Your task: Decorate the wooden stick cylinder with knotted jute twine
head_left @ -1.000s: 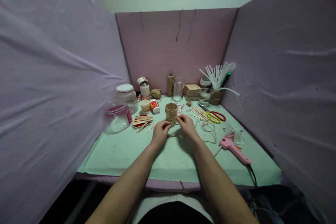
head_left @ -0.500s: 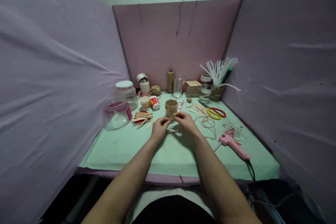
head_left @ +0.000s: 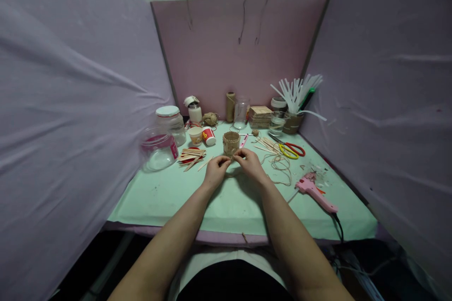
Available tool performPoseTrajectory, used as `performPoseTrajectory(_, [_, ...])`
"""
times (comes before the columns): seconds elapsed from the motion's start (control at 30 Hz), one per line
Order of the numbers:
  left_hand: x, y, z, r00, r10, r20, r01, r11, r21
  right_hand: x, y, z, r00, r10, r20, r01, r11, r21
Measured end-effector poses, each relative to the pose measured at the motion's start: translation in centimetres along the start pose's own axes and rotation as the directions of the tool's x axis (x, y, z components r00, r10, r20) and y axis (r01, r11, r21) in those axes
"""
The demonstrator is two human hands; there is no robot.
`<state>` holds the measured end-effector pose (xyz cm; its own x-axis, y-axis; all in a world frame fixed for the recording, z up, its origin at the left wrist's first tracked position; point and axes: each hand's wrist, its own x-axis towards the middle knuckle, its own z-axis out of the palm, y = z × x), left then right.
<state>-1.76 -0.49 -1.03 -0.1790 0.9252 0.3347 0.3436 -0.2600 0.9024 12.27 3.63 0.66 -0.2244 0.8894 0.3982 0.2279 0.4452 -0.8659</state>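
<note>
My left hand [head_left: 216, 172] and my right hand [head_left: 250, 163] meet at the middle of the table, fingertips pinched close together. Between them runs a thin piece of twine [head_left: 231, 156], partly hidden by the fingers. Just behind the fingertips stands a small brown cup wrapped in twine [head_left: 231, 141], upright with its rim facing up. More loose twine [head_left: 281, 168] lies in loops to the right of my right hand. A short stretch of it shows beneath the hands.
On the right lie a pink glue gun [head_left: 316, 191], scissors [head_left: 292, 150] and thin sticks [head_left: 267, 145]. Popsicle sticks [head_left: 191, 156], paper cups [head_left: 208, 136] and clear jars [head_left: 158, 153] stand left. Behind are a twine ball [head_left: 210, 119], square boards [head_left: 260, 117] and glue sticks [head_left: 294, 91].
Both hands keep their pinch near the cup with hardly any movement. The whole view has shifted slightly.
</note>
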Motion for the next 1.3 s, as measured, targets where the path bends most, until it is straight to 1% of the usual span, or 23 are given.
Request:
performPoseTrajectory(0.07, [0.0,0.1,0.0,1.000,0.013,0.008,-0.013,1.000,0.006,0.0,0.1,0.2,0.999,0.003,-0.043,-0.005,0.998,-0.056])
performPoseTrajectory(0.17, [0.0,0.3,0.1,1.000,0.020,0.016,-0.020,1.000,0.017,-0.1,0.2,0.4,0.994,0.026,-0.107,-0.035,0.996,-0.084])
performPoseTrajectory(0.3, [-0.1,0.5,0.2,1.000,0.012,0.012,-0.012,1.000,0.024,-0.2,0.4,0.7,0.982,0.056,-0.178,-0.068,0.996,-0.060])
performPoseTrajectory(0.37, [-0.1,0.5,0.3,1.000,0.006,0.005,-0.006,1.000,0.018,-0.2,0.4,0.8,0.978,0.078,-0.194,-0.086,0.996,-0.033])
performPoseTrajectory(0.47, [-0.2,0.2,0.2,1.000,-0.004,-0.015,0.004,1.000,0.017,-0.2,0.4,0.7,0.983,0.100,-0.151,-0.100,0.995,0.011])
performPoseTrajectory(0.53, [-0.2,-0.1,0.0,0.999,0.005,-0.044,-0.004,1.000,0.016,-0.1,0.3,0.7,0.990,0.087,-0.113,-0.084,0.996,0.038])
performPoseTrajectory(0.63, [-0.1,-0.4,-0.2,0.997,0.026,-0.078,-0.026,1.000,-0.001,-0.1,0.0,0.5,0.994,0.067,-0.087,-0.060,0.995,0.083])
performPoseTrajectory(0.8, [0.0,-0.3,-0.3,0.995,0.008,-0.102,-0.013,0.999,-0.048,-0.3,-0.4,0.1,0.994,0.110,0.013,-0.111,0.977,0.180])
performPoseTrajectory(0.9, [0.1,-0.2,-0.4,0.992,0.003,-0.124,-0.013,0.997,-0.076,-0.3,-0.4,-0.3,0.989,0.115,0.090,-0.130,0.973,0.190])
performPoseTrajectory(0.97, [0.1,-0.1,-0.4,0.992,-0.001,-0.126,-0.012,0.995,-0.103,-0.2,-0.4,-0.5,0.991,0.082,0.106,-0.099,0.980,0.172])
performPoseTrajectory(1.0, [0.1,-0.1,-0.4,0.992,0.003,-0.126,-0.017,0.993,-0.116,-0.2,-0.3,-0.6,0.995,0.048,0.088,-0.061,0.986,0.157])
performPoseTrajectory(1.07, [0.1,0.0,-0.5,0.992,0.021,-0.121,-0.038,0.990,-0.137,0.0,-0.2,-0.7,0.998,-0.056,0.020,0.054,0.992,0.115])
performPoseTrajectory(1.13, [0.0,0.2,-0.5,0.993,0.043,-0.106,-0.059,0.987,-0.149,0.1,0.0,-0.7,0.987,-0.160,-0.014,0.161,0.984,0.073])
performPoseTrajectory(1.2, [0.0,0.4,-0.6,0.996,0.051,-0.079,-0.063,0.985,-0.159,0.2,0.1,-0.6,0.974,-0.228,0.011,0.227,0.973,0.034])
performPoseTrajectory(1.3, [-0.1,0.8,-0.7,0.998,0.059,-0.037,-0.064,0.983,-0.174,0.2,0.2,-0.5,0.962,-0.266,0.057,0.270,0.959,-0.087])
